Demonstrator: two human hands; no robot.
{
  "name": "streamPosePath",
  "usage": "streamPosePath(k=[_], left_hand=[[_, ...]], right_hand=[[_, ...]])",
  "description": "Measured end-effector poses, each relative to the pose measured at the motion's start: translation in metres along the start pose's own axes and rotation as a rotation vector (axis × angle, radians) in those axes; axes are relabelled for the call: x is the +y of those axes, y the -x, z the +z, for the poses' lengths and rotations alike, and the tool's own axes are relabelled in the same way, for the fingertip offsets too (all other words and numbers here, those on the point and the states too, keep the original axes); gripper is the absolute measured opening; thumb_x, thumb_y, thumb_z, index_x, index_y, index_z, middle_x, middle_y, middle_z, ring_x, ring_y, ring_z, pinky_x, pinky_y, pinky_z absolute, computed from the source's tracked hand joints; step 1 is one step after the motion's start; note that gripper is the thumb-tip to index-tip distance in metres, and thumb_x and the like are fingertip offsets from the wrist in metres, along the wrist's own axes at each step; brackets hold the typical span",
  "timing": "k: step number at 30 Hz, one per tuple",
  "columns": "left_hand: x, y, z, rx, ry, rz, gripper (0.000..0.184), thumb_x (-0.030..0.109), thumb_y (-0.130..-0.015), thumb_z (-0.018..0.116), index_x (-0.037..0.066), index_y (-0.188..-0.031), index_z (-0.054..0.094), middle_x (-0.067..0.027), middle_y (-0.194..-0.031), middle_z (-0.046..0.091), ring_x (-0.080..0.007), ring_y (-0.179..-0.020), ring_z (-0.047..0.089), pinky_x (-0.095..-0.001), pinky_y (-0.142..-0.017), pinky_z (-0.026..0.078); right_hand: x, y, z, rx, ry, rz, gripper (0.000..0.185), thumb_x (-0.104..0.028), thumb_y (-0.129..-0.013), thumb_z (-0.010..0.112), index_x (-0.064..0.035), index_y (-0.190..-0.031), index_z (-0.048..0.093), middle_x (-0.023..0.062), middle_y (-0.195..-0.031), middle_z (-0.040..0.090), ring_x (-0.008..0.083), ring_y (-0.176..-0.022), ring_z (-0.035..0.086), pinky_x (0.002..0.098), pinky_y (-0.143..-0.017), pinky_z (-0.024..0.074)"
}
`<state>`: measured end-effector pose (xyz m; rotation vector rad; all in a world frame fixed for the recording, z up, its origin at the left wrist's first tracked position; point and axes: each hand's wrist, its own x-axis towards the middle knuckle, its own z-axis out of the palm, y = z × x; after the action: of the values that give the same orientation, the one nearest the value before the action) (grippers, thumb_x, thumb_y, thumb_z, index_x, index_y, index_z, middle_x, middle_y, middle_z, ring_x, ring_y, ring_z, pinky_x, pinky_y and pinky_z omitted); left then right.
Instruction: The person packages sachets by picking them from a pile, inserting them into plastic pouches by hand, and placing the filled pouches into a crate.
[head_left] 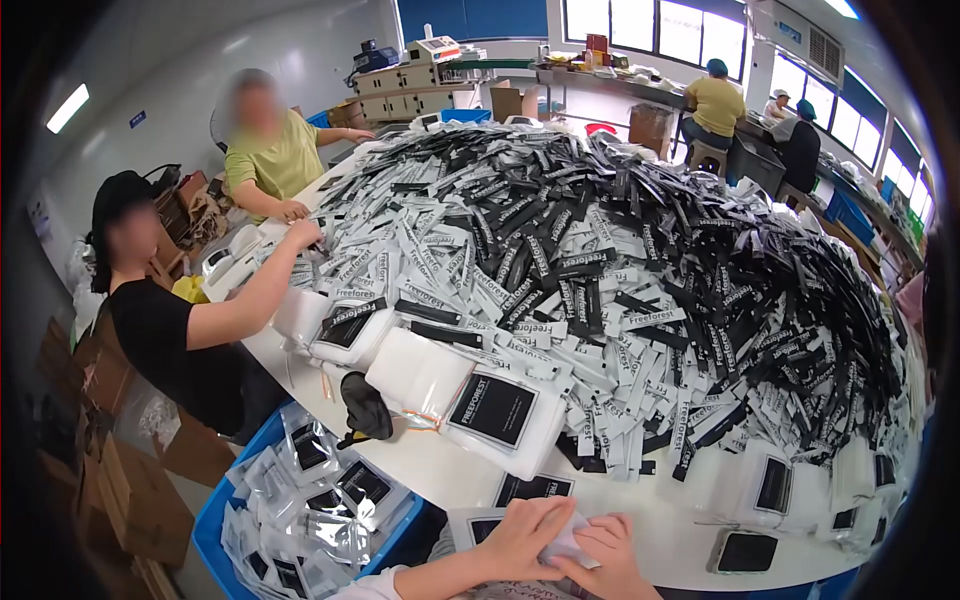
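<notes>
At the near edge of the table, my left hand (522, 540) and my right hand (608, 556) are close together. Both are closed around a small white packet (568, 541), mostly covered by my fingers. Under and beside my left hand lies a clear bag with a black label (484, 528). Just beyond it is another black Freeforest label (533, 487). Ahead and to the left rests a bundle of clear bags (540, 430), banded with orange, its top label reading Freeforest.
A large heap of black and white sachets (600, 270) covers most of the table (430, 470). A blue crate (215, 545) of filled bags stands at lower left. A black rounded thing (366, 408) lies near the edge. Two people work at the left side.
</notes>
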<state>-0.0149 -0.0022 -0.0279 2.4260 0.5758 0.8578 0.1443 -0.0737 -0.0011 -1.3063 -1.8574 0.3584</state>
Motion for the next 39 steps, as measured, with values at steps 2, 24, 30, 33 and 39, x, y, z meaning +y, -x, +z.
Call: streamPosePath(k=[2, 24, 30, 33, 39], left_hand=[[0.002, -0.004, -0.003, -0.073, 0.001, 0.023, 0.085, 0.038, -0.062, 0.071, -0.003, -0.126, 0.033, -0.0164, -0.119, 0.04, -0.0285, -0.103, 0.042, -0.0361, -0.079, 0.033], [0.008, -0.027, -0.015, -0.083, 0.538, -0.581, 0.088, -0.001, -0.065, 0.07, -0.001, -0.134, 0.016, -0.0112, -0.093, 0.059, -0.0146, -0.084, 0.058, -0.0251, -0.072, 0.046], [0.017, -0.03, -0.008, 0.145, 0.857, -0.694, 0.067, -0.002, -0.068, 0.069, -0.002, -0.126, 0.035, -0.0095, -0.09, 0.061, -0.0136, -0.081, 0.059, -0.024, -0.069, 0.048], [0.013, -0.023, -0.005, 0.134, 0.937, -0.741, 0.041, -0.001, -0.07, 0.068, -0.003, -0.109, 0.052, -0.0075, -0.087, 0.062, -0.0107, -0.078, 0.058, -0.0214, -0.066, 0.047], [0.013, -0.012, -0.006, 0.155, 0.838, -0.738, 0.01, 0.003, -0.076, 0.063, -0.003, -0.085, 0.063, -0.004, -0.076, 0.063, -0.0063, -0.068, 0.055, -0.0187, -0.059, 0.043]], right_hand=[[0.014, 0.01, 0.006, -0.158, -0.003, 0.025, 0.025, -0.019, -0.066, 0.068, -0.0069, -0.087, 0.062, 0.0115, -0.089, 0.059, 0.0309, -0.089, 0.05, 0.0405, -0.082, 0.0376], [0.037, -0.023, -0.03, -0.197, -0.14, 0.007, 0.019, -0.016, -0.068, 0.069, -0.0069, -0.083, 0.061, 0.006, -0.08, 0.059, 0.0226, -0.081, 0.055, 0.0339, -0.081, 0.0394], [0.013, -0.027, -0.015, 0.403, -0.206, 0.386, 0.017, -0.013, -0.073, 0.065, -0.0038, -0.087, 0.059, 0.0104, -0.079, 0.058, 0.0247, -0.082, 0.053, 0.0338, -0.081, 0.0399], [0.016, -0.011, -0.016, 0.049, -0.533, 0.531, 0.017, -0.014, -0.076, 0.062, -0.0001, -0.085, 0.058, 0.0123, -0.078, 0.057, 0.0263, -0.08, 0.053, 0.0341, -0.075, 0.0419], [0.017, -0.003, -0.004, 0.05, -0.373, 0.365, 0.014, -0.013, -0.078, 0.061, -0.0001, -0.084, 0.06, 0.0118, -0.076, 0.057, 0.0263, -0.07, 0.055, 0.0333, -0.065, 0.043]])
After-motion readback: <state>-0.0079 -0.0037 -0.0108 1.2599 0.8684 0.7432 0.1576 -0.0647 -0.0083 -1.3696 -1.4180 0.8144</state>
